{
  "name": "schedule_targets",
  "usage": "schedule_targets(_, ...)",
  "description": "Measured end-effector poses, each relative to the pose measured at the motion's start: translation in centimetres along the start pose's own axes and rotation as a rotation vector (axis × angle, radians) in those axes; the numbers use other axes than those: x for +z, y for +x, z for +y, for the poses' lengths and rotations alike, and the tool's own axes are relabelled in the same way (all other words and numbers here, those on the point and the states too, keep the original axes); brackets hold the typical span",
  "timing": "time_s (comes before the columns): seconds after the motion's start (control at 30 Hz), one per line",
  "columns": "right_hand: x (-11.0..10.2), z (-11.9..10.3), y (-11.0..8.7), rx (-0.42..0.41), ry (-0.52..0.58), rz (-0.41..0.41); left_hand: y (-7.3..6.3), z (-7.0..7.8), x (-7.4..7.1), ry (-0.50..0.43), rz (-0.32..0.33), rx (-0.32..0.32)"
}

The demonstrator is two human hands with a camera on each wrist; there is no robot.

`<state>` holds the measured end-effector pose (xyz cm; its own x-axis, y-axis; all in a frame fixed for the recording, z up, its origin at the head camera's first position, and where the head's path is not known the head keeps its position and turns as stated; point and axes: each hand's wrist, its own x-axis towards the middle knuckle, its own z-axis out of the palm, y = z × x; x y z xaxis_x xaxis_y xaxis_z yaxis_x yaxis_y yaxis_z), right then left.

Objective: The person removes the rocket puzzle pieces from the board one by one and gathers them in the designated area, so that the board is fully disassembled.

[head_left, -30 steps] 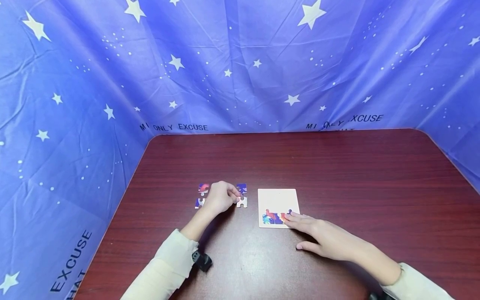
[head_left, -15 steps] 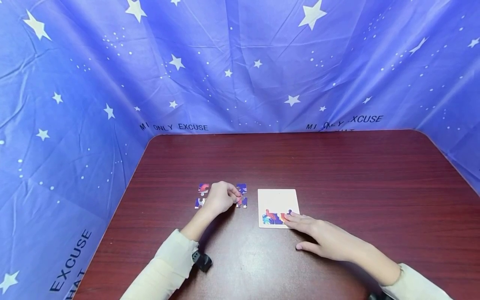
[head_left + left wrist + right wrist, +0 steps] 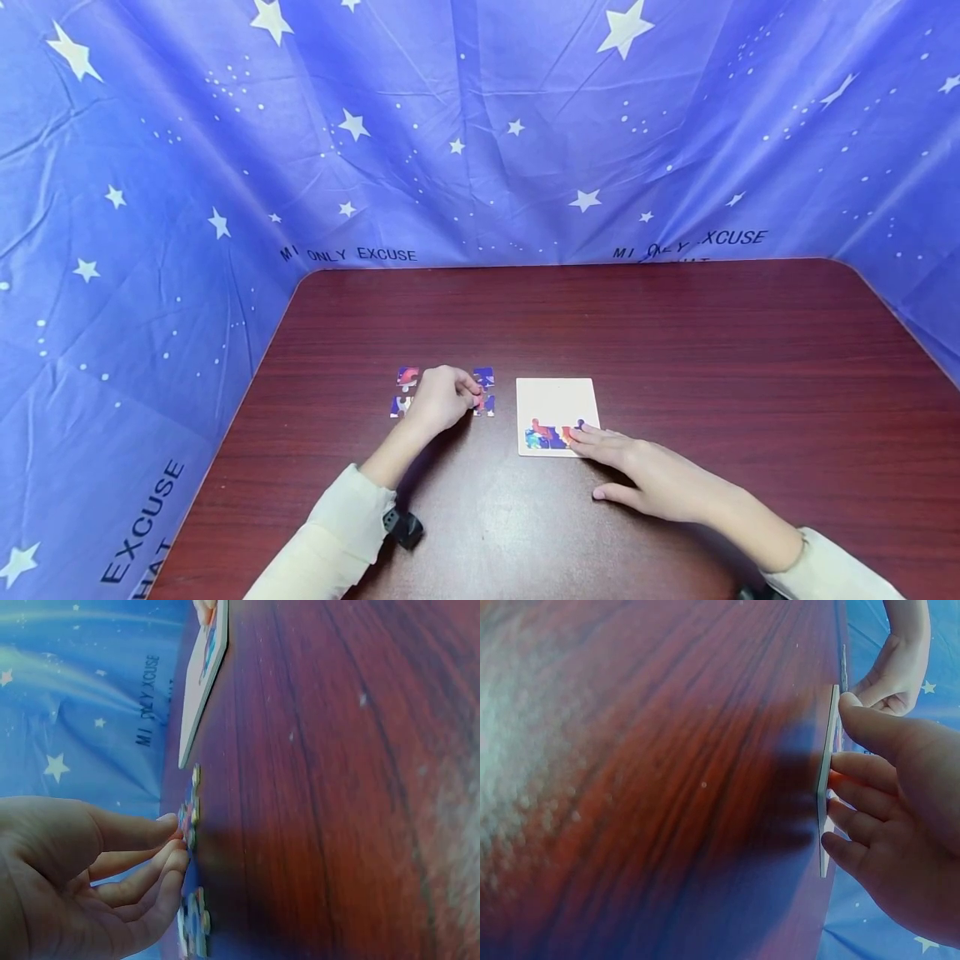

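Observation:
My left hand (image 3: 442, 398) pinches the edge of a purple-and-red jigsaw piece (image 3: 489, 406), thumb against bent fingers. That piece lies low over the table, left of a pale square puzzle board (image 3: 551, 400). Just behind it sits another purple piece (image 3: 483, 375). Beyond the left hand's other side lie a red-and-purple piece (image 3: 407, 377) and a purple-and-white piece (image 3: 399, 407), partly covered by the hand. My right hand (image 3: 637, 471) rests its straight fingers on the board's near right corner, over part of a row of fitted coloured pieces (image 3: 540, 437).
The dark red wooden table (image 3: 675, 350) stretches out around the board. A blue curtain (image 3: 480, 167) with white stars hangs behind and beside it. A black wrist device (image 3: 403, 527) sits below the left sleeve.
The piece at my left fingertips showed a pale face a second ago and shows purple and red now. Both hands have stayed nearly in place.

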<state>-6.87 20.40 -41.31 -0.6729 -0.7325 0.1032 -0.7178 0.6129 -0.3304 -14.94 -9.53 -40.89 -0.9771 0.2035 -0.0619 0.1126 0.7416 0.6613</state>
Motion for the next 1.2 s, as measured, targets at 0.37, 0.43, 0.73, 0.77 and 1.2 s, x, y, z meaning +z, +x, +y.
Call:
schedule_targets(0.37, 0.0, 0.0, 0.0, 0.002, 0.001, -0.001, -1.2, 2.3, 1.8, 0.024, -0.127, 0.172)
schedule_targets(0.43, 0.0, 0.0, 0.0, 0.000, 0.002, 0.001, -1.4, 2.7, 2.0, 0.035, -0.136, 0.191)
schedule_targets(0.73, 0.1, 0.1, 0.1, -0.013, 0.007, 0.015, -1.8, 3.6, 3.4, 0.045, -0.207, 0.254)
schedule_targets(0.77, 0.1, 0.1, 0.1, -0.014, 0.008, 0.015, -1.8, 3.6, 3.5, 0.050, -0.214, 0.250)
schedule_targets(1.2, 0.0, 0.1, 0.1, -0.009, 0.016, 0.013, -1.6, 3.9, 4.0, 0.193, -0.203, 0.279)
